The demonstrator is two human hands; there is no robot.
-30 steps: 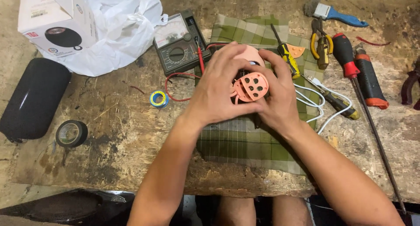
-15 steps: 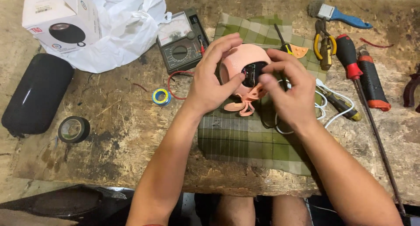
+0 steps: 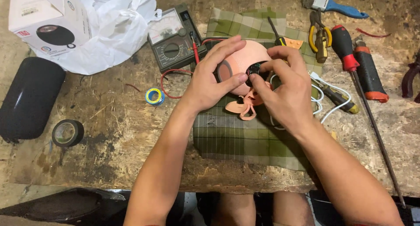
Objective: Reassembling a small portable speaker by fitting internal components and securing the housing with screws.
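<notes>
Right now both hands meet over a round pink speaker shell (image 3: 243,62), which sits above a green plaid cloth (image 3: 245,138) on the worn wooden bench (image 3: 109,134). The left hand (image 3: 209,79) cups the shell's side, fingers spread over its top and thumb pressed against the front. The right hand (image 3: 282,88) pinches a small black part (image 3: 254,70) at the shell's face, fingertips closed tight on it. Just beneath the grip hangs a pink strap piece (image 3: 245,107) (loosely curled). Beyond the left hand's fingers lies an analogue multimeter (image 3: 173,40); past the right wrist, white cable (image 3: 332,105) and red-handled screwdrivers (image 3: 350,51).
</notes>
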